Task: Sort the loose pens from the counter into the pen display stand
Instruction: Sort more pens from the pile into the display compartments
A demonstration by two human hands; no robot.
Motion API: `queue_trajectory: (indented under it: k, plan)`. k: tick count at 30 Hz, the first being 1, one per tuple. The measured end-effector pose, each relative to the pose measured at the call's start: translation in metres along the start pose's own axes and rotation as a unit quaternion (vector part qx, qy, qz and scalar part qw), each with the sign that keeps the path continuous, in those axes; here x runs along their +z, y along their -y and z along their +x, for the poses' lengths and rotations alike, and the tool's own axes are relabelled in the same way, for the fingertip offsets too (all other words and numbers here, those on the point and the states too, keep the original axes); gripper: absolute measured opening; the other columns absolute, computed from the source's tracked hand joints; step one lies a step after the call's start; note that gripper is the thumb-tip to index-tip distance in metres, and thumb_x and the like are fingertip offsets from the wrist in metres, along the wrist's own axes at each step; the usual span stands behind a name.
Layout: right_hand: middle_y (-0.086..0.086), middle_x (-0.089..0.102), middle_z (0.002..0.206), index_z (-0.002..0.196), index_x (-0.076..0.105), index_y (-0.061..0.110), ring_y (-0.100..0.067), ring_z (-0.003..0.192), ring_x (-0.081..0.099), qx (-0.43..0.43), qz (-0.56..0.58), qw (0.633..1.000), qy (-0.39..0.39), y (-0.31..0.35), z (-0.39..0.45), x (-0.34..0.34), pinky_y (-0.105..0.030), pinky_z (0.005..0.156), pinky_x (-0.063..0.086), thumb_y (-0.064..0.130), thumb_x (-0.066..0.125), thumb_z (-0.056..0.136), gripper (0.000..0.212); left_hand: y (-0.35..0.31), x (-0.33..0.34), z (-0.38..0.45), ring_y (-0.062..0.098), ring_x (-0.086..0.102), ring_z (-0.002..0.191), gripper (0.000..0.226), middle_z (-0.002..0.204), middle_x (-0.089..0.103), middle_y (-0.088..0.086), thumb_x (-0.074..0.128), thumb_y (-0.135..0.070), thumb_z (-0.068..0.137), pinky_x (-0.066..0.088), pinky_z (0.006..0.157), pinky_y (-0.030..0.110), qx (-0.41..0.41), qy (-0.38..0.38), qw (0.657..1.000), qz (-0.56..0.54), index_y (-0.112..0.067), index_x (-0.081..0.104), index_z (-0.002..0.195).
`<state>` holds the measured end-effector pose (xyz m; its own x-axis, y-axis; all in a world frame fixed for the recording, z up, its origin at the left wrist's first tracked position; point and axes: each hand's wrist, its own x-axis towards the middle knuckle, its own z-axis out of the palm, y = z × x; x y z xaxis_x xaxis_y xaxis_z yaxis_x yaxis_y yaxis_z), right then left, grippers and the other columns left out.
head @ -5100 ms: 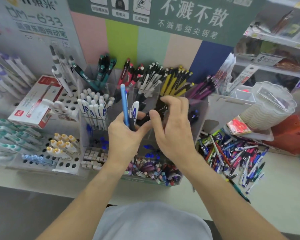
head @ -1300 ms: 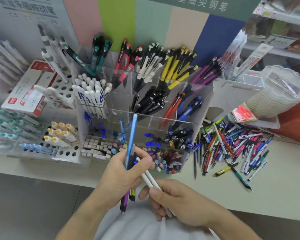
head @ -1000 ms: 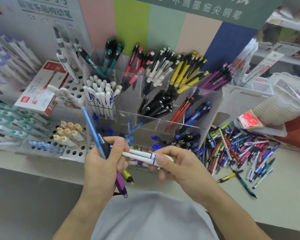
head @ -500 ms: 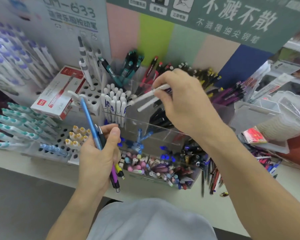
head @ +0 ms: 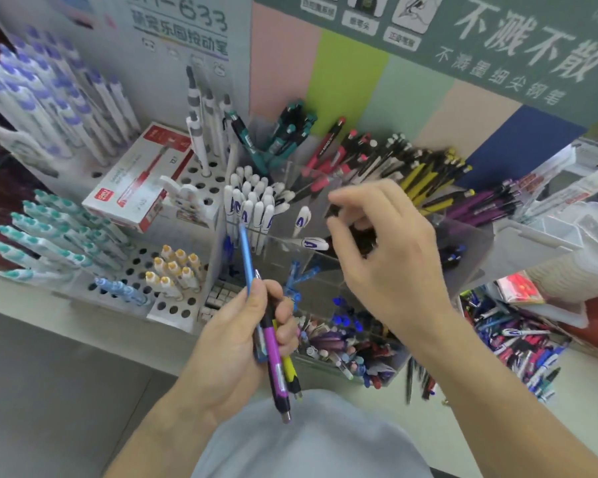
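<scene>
1. The left hand grips a small bunch of pens: a light blue one pointing up and away, and a purple and a yellow one whose ends hang down toward the person.
2. The right hand hovers over the clear stand, fingers loosely curled and holding nothing that I can see. Two white pens lie loose in the compartment just left of it, beside the upright white ones.
3. The loose pile lies on the counter to the right of the stand, near the right forearm and well apart from the left hand. The pens there lie at all angles.
4. To my eye the next move turns on the bunch: its long axis runs near to far, the stand sits just beyond it, and the free right hand is above and right of it, close enough to pluck one.
5. The green sign reads "不溅不散". The white poster shows "633". The red and white box has a logo too small to read.
</scene>
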<state>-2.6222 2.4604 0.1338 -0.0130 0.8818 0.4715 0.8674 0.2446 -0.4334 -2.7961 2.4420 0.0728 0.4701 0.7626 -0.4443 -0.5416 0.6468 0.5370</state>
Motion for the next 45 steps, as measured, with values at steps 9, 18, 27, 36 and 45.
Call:
queue_trajectory:
  k: [9,18,27,36,45]
  plan:
    - [0.0,0.076,0.098,0.115,0.067,0.02,-0.019,0.084,0.072,0.381,0.385,0.765,0.348,0.011,-0.103,0.005,-0.039,0.079,0.06,0.029,0.068,0.097,0.02,0.019,0.013,0.002,0.019,0.059,0.065,0.04,0.085,0.062,0.008,0.047,-0.026,0.095,0.056,0.063,0.031,0.041,-0.018,0.999,-0.011,-0.004,0.06,0.125]
    - [-0.008,0.06,0.066,0.104,0.078,0.021,-0.019,0.057,0.057,0.401,0.426,0.789,0.186,0.003,-0.11,0.0,-0.03,0.054,0.052,0.012,0.062,0.1,0.019,0.019,0.008,0.006,0.027,0.073,0.073,0.031,0.085,0.075,0.011,0.048,-0.035,0.095,0.06,0.06,0.032,0.135,-0.094,0.932,0.323,-0.013,0.065,0.109]
    - [0.0,0.048,0.065,0.109,0.074,0.023,-0.018,0.063,0.043,0.395,0.409,0.819,0.074,-0.028,-0.093,-0.029,-0.033,0.06,0.037,0.018,0.059,0.101,0.018,0.005,0.026,0.006,0.003,0.042,0.04,0.013,0.054,0.05,-0.007,0.063,-0.019,0.093,0.036,0.042,0.011,0.117,-0.021,0.915,0.385,-0.013,0.071,0.101]
    - [0.003,0.064,0.081,0.12,0.071,0.031,-0.012,0.065,0.065,0.323,0.256,0.898,0.154,-0.053,-0.08,-0.073,-0.03,0.067,0.056,0.023,0.062,0.099,0.024,-0.011,0.022,0.004,0.02,0.061,0.056,0.028,0.079,0.069,0.005,0.066,-0.004,0.091,0.048,0.045,0.024,0.192,-0.023,0.871,0.452,-0.021,0.068,0.113]
    - [0.005,0.067,0.083,0.117,0.072,0.034,-0.015,0.068,0.071,0.314,0.247,0.904,0.149,-0.053,-0.087,-0.073,-0.03,0.071,0.059,0.02,0.063,0.098,0.025,-0.063,0.003,-0.026,0.004,0.064,0.082,0.017,0.09,0.067,-0.009,0.078,-0.02,0.074,0.049,0.068,0.009,0.364,-0.119,0.688,0.616,-0.032,0.074,0.086]
